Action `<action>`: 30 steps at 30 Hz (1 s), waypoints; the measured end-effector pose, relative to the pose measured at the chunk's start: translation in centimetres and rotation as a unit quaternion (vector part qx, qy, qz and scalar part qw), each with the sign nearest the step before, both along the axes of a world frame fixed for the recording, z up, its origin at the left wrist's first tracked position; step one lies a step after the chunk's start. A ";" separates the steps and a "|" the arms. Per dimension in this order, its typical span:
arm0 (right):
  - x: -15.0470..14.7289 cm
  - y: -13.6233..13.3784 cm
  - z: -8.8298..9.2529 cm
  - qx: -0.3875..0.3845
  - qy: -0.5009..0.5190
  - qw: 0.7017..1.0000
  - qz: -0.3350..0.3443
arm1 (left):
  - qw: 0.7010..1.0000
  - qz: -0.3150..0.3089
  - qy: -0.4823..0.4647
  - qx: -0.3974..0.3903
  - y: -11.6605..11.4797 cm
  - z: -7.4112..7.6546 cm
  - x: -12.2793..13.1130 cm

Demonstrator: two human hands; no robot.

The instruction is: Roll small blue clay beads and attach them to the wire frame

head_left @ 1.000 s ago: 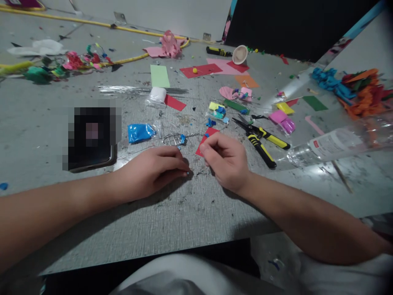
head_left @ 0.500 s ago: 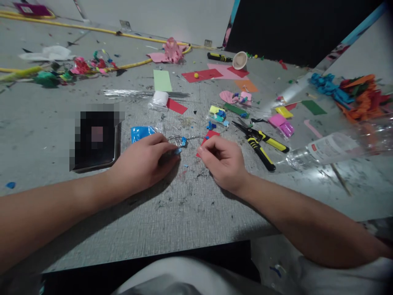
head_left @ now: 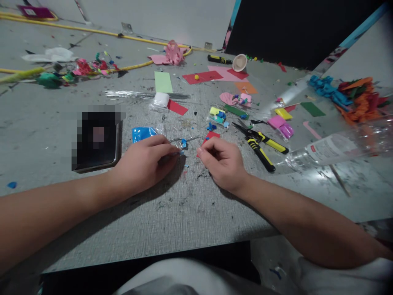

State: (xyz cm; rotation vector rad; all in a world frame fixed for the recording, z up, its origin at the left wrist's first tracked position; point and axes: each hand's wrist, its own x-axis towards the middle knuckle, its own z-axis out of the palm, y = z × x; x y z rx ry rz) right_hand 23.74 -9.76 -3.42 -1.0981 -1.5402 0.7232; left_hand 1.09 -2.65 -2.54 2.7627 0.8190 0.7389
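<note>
My left hand rests on the table with thumb and fingers pinched together on a twisted silvery wire that has blue clay on it. Part of the wire is hidden behind the fingers. Closed in a pinch, my right hand lies over a small red paper piece; whatever is between its fingertips is too small to name. Beyond the left hand is a packet of blue clay. Pliers with black and yellow handles lie to the right of the right hand.
A dark phone-like device, partly pixelated, lies left. Thin straight wires and a white clay packet lie behind. At right are a clear plastic bottle and crumpled orange material. A yellow cable runs along the back.
The left fingertips have closed further over the wire and its blue clay, covering more of them. My right hand has hardly moved. The whole view has shifted slightly.
</note>
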 end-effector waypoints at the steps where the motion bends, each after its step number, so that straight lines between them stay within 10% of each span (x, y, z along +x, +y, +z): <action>1: 0.0 0.0 0.0 -0.003 0.001 1.000 -0.004 | 1.000 -0.005 -0.013 -0.002 -0.1 0.1 0.1; 30: -0.1 0.1 -0.4 0.024 -0.198 0.979 0.038 | 0.991 -0.073 -0.107 -0.045 -0.4 -0.4 0.6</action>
